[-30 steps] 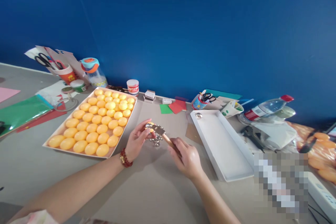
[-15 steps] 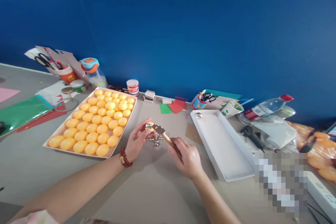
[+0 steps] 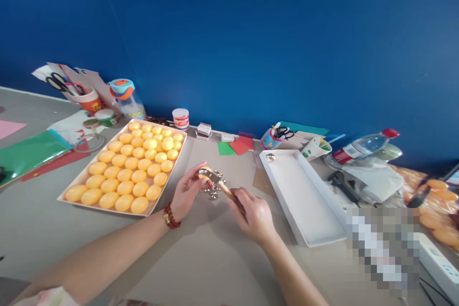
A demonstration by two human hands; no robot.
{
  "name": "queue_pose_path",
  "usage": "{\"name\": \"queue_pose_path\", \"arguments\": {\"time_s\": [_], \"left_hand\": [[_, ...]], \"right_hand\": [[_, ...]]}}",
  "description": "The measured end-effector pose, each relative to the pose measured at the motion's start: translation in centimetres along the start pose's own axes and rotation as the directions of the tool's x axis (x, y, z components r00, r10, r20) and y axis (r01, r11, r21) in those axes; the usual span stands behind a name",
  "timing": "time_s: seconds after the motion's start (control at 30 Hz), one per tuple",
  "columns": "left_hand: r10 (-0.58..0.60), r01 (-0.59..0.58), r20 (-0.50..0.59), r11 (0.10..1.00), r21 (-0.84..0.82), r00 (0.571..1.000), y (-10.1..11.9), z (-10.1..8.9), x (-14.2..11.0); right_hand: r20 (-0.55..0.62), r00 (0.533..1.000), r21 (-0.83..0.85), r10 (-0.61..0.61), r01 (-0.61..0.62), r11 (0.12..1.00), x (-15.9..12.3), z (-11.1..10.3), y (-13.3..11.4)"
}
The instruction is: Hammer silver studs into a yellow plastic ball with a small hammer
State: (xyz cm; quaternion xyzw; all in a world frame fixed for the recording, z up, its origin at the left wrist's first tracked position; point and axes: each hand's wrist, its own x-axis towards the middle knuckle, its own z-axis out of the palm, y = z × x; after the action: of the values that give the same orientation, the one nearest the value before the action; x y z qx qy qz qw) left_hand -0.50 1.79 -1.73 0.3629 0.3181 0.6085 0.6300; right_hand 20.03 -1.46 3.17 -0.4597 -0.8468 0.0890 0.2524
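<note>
Between the thumb and fingers of my left hand is an orange ping-pong ball, partly covered by the fingers and a tool. A shiny silver part shows at the ball; I cannot make out what it is. My right hand grips the wooden handle of a flat-headed metal tool, whose head reaches the ball. Behind and below that head are several small shiny silver pieces, partly hidden. To the left, a shallow tray holds rows of orange balls. A white tray on the right has a silver piece in its far corner.
Along the blue wall stand a cup with scissors, a water bottle with a blue lid, a red-and-white tub and a pen cup. A plastic bottle, bags and a power strip lie at the right.
The tool's head has tilted slightly at the ball, and my right hand has shifted a little. My left hand keeps its hold on the ball.
</note>
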Motion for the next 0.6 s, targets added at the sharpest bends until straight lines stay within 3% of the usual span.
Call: {"name": "queue_pose_path", "arguments": {"time_s": [0.6], "left_hand": [[0.021, -0.021, 0.004, 0.999, 0.029, 1.0, -0.5, -0.35, 0.14]], "right_hand": [[-0.006, 1.0, 0.021, -0.003, 0.004, 1.0, -0.03, 0.15, 0.17]]}}
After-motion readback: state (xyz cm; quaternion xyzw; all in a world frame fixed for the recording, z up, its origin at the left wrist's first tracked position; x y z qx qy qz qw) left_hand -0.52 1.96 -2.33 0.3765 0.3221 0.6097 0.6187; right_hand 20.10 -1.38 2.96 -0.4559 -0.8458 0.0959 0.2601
